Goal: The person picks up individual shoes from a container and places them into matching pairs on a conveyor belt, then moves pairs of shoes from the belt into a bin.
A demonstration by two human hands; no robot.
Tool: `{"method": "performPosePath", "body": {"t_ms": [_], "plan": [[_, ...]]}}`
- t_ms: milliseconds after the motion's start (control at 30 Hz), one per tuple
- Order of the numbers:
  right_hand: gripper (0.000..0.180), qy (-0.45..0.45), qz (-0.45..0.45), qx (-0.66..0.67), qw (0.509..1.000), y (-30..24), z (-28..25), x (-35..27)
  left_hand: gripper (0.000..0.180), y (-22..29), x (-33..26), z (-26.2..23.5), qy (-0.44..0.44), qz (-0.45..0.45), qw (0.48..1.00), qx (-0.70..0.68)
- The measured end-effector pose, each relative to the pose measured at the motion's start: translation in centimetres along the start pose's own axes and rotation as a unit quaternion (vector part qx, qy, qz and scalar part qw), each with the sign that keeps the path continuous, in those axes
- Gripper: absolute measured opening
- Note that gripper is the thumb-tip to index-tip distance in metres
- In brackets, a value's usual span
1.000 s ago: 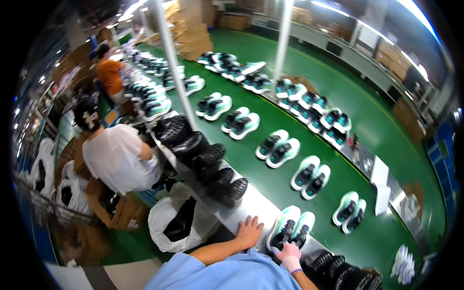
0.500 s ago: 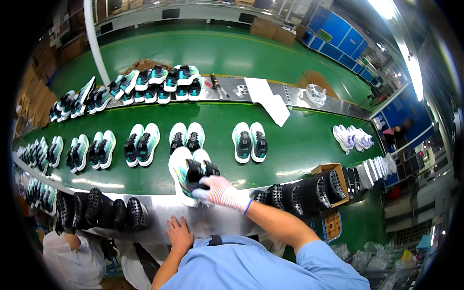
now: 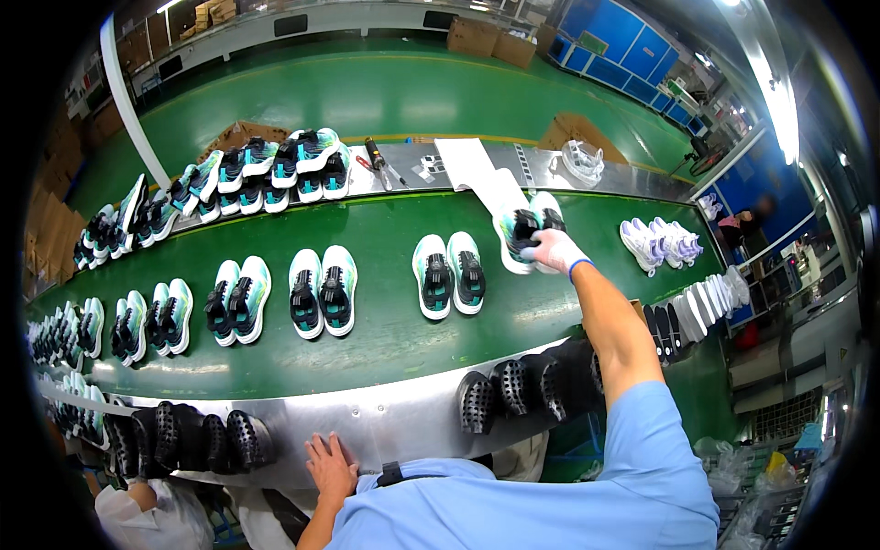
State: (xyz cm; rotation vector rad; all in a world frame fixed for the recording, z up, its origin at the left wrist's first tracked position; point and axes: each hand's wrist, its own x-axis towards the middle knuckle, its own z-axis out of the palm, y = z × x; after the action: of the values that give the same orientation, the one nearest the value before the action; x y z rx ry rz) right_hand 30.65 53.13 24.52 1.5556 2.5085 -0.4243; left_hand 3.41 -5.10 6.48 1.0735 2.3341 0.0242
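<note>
My right hand (image 3: 556,251), in a white striped glove, grips a pair of white, green and black sneakers (image 3: 515,227) by the heel end, its arm stretched out to the far right. The pair is at the green belt (image 3: 385,357), beside a white paper sheet (image 3: 463,163); whether it touches the belt I cannot tell. Bare and with fingers spread, my left hand (image 3: 332,466) lies on the near metal edge (image 3: 367,417). Closest to the held pair on its left stands another sneaker pair (image 3: 449,275), with more pairs lined up further left.
Piled sneakers (image 3: 266,172) crowd the far metal ledge, with a screwdriver (image 3: 374,154) beside them. White and lilac shoes (image 3: 660,243) sit at the right end. Black studded shoe-shaped pieces (image 3: 509,385) line the near edge on both sides, and pale insoles (image 3: 706,307) stand at the right.
My right hand has carried the sneaker pair from the near edge out to the far right, beside the paper. My left hand stays on the metal edge. The whole view has shifted.
</note>
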Motion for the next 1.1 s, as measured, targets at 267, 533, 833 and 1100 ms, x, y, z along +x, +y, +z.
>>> {"method": "performPosePath", "body": {"t_ms": [267,533,833,1100], "plan": [[0.055,-0.039,0.048,-0.020,0.998,9.2,8.2,1.9,0.097,0.3,0.2,-0.3,0.010,-0.004,1.000,0.007],[0.058,-0.132,0.167,-0.065,0.975,8.4,10.6,2.6,0.100,1.5,0.5,-0.7,-0.007,-0.039,0.999,-0.002],[0.055,-0.159,0.177,-0.062,0.969,8.2,10.9,2.2,0.099,1.6,0.5,-0.7,0.014,-0.018,1.000,-0.008],[0.046,-0.189,0.176,-0.089,0.962,8.7,10.7,3.2,0.099,1.8,1.0,-0.5,0.012,-0.012,1.000,-0.006]]}}
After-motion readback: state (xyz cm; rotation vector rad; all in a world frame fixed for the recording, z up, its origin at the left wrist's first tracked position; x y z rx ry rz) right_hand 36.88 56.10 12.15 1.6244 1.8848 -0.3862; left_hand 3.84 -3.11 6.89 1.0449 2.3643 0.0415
